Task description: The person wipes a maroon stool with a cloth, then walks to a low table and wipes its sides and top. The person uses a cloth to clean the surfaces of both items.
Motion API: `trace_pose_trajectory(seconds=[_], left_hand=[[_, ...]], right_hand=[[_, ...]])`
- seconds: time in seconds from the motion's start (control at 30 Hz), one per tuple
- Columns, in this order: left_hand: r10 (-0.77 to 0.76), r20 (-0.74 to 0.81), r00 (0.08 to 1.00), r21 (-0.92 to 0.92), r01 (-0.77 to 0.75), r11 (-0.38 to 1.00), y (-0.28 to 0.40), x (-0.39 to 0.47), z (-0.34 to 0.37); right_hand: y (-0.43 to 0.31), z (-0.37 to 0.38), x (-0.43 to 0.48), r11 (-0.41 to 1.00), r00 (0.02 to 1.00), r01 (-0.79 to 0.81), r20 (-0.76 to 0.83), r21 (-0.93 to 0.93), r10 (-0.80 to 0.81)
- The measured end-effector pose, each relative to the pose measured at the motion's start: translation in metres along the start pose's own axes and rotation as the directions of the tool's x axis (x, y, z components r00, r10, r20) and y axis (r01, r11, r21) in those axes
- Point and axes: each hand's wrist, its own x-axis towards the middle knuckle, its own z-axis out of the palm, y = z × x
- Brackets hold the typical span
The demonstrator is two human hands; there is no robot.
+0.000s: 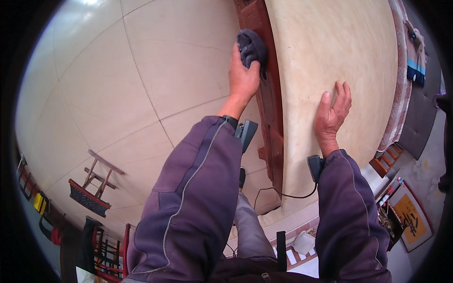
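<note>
My left hand [244, 76] grips a bunched dark grey cloth [255, 49]. The cloth is at the reddish-brown wooden side rail [270, 102] of a long piece of furniture, and my fingers are partly hidden beneath it. Along the rail runs a broad, smooth cream top [339, 46] with a rounded edge and faint marks. Over this top is my right hand [332, 113], holding nothing, thumb apart from the fingers. Whether it touches the surface I cannot tell.
A black device on my right wrist trails a cable [290, 195] across the rail. A folding stool [90, 198] stands on the tiled floor [184, 81] at left, near a red chair frame [109, 251]. A checked cover [400, 88] borders the cream top; framed calligraphy [410, 215] leans at lower right.
</note>
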Motion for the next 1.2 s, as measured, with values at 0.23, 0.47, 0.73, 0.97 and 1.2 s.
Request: trace_pose_trajectory(seconds=[0.23,0.47,0.73,0.97,1.2], left_hand=[[-0.425,0.107,0.899,0.067,0.42,0.905,-0.089,-0.172,-0.001],[-0.603,0.055,0.796,0.046,0.602,0.797,-0.095,-0.139,-0.029],[0.074,-0.002,0.997,0.063,-0.074,0.995,-0.007,0.12,-0.021],[-0.371,0.211,0.904,0.314,0.297,0.902,-0.102,0.074,-0.018],[-0.292,0.036,0.956,0.284,0.271,0.92,-0.104,0.072,-0.034]], right_hand=[[-0.002,-0.002,0.002,1.0,1.0,0.007,0.014,0.001,-0.007],[-0.004,-0.005,0.001,1.0,0.999,-0.003,0.038,0.01,0.002],[-0.005,-0.005,0.001,0.999,0.999,-0.021,0.044,0.028,0.019],[-0.007,-0.007,-0.001,0.998,0.997,-0.042,0.066,0.047,0.039],[-0.01,-0.007,-0.002,0.994,0.994,-0.073,0.083,0.076,0.067]])
